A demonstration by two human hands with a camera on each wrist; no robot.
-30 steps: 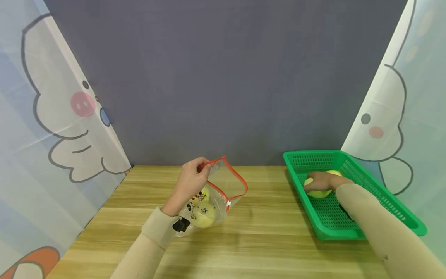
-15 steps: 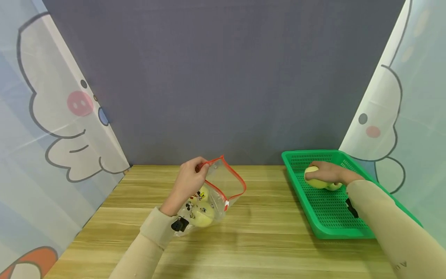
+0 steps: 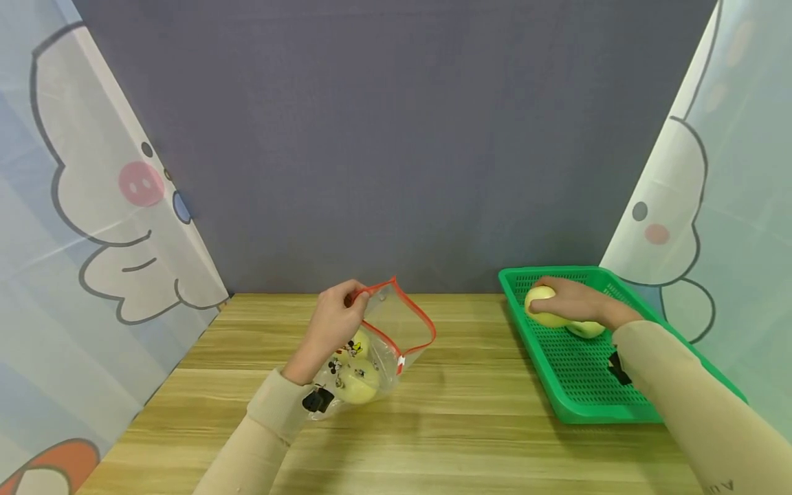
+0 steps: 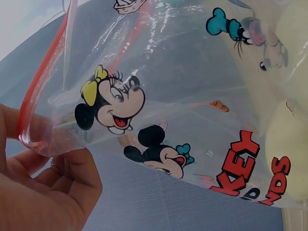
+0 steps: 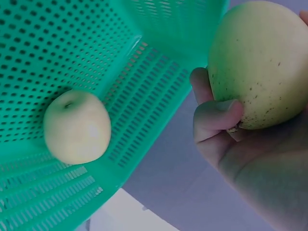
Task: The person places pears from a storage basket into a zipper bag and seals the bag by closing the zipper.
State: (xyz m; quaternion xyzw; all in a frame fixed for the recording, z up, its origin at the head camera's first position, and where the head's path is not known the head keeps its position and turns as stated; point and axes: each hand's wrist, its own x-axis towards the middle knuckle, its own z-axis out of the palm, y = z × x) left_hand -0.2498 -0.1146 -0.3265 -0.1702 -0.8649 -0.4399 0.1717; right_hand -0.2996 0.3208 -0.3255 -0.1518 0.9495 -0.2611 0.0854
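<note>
I have one speckled yellow fruit [image 5: 269, 62] in the right hand [image 3: 575, 302], thumb and fingers curled round it; whether it is an apple or a pear I cannot tell. In the head view that grip is over the far left part of a green plastic basket [image 3: 609, 414]. Just below the right grip I count one more fruit, a pale yellow apple-shaped one [image 5: 79, 130] with its stem hollow turned up, lying in the basket and partly hidden by the hand from the head.

Well to the left of that grip, the left hand [image 3: 337, 316] pinches the red-edged rim of one clear zip bag [image 3: 402, 320] between thumb and fingers. The bag's mouth gapes open just to the right of the left grip, with one zip slider [image 3: 401, 364] at the near corner. Below the left grip, inside the bag, I make out at least two pale yellow fruits [image 3: 359, 386]; the printed film and the wrist make a firm count hard. Cartoon characters and red lettering cover the film.

Both sleeves are cream, and I see one black device at each wrist. Under both grips runs one wood-grained table [image 3: 470, 440]. Beyond them hangs one plain dark grey backdrop [image 3: 396, 137]. Two pale printed curtains flank the work: the left curtain [image 3: 37, 289] has a large white cartoon figure with a pink snout, the right curtain [image 3: 755, 206] a white one with a pink cheek.
</note>
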